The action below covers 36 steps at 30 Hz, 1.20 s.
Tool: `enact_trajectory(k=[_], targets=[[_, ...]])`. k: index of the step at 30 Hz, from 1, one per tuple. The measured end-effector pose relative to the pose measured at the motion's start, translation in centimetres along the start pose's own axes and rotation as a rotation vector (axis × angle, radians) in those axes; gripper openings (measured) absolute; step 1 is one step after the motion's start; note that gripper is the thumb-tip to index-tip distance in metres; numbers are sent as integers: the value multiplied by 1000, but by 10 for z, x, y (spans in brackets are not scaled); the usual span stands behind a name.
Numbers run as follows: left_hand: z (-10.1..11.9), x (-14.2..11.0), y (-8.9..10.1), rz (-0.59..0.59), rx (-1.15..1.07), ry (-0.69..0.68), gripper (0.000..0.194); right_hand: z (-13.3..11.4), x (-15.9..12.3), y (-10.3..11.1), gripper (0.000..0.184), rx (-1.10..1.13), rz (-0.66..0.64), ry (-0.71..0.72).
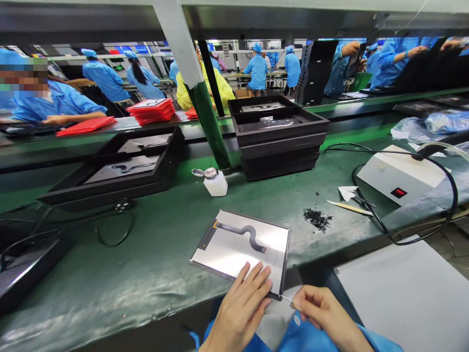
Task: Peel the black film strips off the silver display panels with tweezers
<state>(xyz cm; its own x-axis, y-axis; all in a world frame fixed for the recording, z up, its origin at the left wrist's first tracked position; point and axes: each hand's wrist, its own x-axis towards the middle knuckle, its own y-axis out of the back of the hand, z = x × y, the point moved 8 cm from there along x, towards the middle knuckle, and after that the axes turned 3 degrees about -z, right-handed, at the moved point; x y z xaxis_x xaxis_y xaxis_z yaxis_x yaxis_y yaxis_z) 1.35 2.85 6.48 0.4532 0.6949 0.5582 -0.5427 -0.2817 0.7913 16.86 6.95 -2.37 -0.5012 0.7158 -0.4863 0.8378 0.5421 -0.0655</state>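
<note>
A flat display panel (240, 247) lies face down on the green table (146, 274), its near edge overhanging the table's front lip just ahead of the person. The left hand (242, 303) is laid flat on the panel's near right corner, fingers spread and pressed down, so nothing is pinched by that grip. The right hand (322, 313) is held just to the right of the same corner, its thumb and forefinger closed on a thin, pale sliver, seemingly a film tab or fine tool (286, 298), whose free end reaches left to touch the corner. The panel thus lies to the left of and slightly beyond the right grip, and the left hand is the nearer one, being directly on it. The panel's long axis runs slantwise, from near left to far right. Its back is smooth, matte, silvery metal with a thin dark rim, crossed by a dark, S-curved flex cable (245, 232). Beyond it stand a small white plastic dispenser bottle (214, 182) with a metal top, a scatter of black debris (318, 218), stacked black moulded trays (280, 137) and a white box-shaped unit (399, 174) with a black cable.
</note>
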Motion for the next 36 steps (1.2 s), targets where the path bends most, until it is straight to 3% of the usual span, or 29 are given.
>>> enact_trajectory(k=[5,14,17,20,24,27,31,36], targets=[[4,3,0,-7,-10,0,28,10,2,-7,68,132,-115,-120],[16,7,-11,-20,-30,-108,29,-2,-13,-12,63,157,-200,-311],[16,6,-12,-4,-25,-109,29,2,-9,-14,65,122,-202,-254],[17,6,-11,12,-19,-116,30,-2,-8,-10,60,30,-139,-99],[17,6,-11,8,-26,-104,32,-23,-17,-3,37,-327,-60,80],[13,6,-11,8,-28,-73,33,-35,-22,1,33,-567,-2,159],[2,6,-9,13,-6,32,41,-37,-19,4,29,-697,38,181],[3,7,-9,20,8,-6,37,-33,-13,3,24,-676,-18,155]])
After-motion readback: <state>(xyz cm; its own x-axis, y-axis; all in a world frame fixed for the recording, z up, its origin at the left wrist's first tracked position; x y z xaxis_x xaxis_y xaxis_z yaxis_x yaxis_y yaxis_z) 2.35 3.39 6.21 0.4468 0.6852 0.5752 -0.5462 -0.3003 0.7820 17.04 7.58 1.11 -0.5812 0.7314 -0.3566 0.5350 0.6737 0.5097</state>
